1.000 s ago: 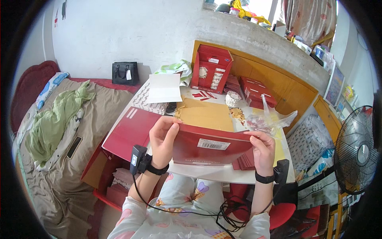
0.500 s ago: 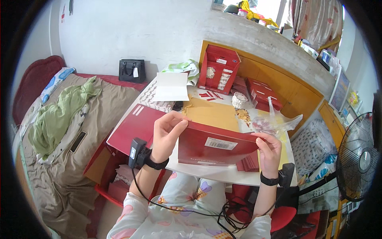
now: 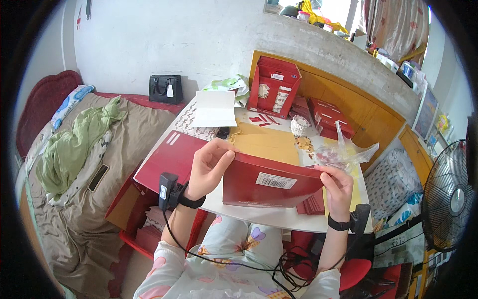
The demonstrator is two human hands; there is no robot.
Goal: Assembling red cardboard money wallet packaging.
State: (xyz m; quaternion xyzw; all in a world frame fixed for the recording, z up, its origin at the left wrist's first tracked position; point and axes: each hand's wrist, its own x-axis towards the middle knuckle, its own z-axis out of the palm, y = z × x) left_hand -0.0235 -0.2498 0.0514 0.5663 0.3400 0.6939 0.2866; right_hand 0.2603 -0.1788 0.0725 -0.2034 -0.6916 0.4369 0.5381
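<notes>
Box has dropped a bit lower and tilted since a second ago, still gripped at both ends.

Left hand point(image 3: 208, 167) is clamped on the red box's point(image 3: 271, 182) left top corner, right hand point(image 3: 338, 187) pinches its right end. It's held upright over the near edge of the white surface point(image 3: 259, 215), brown envelope point(image 3: 264, 143) just behind it and a clear plastic bag point(image 3: 343, 152) off to the right.

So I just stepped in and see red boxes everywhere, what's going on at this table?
A seated person holds a flat red box up over the white table with both bare hands. The left hand grips its left end, fingers over the top edge; the right hand holds the right end. A flat red lid lies at the left, a clear plastic bag and more red boxes behind.
</notes>
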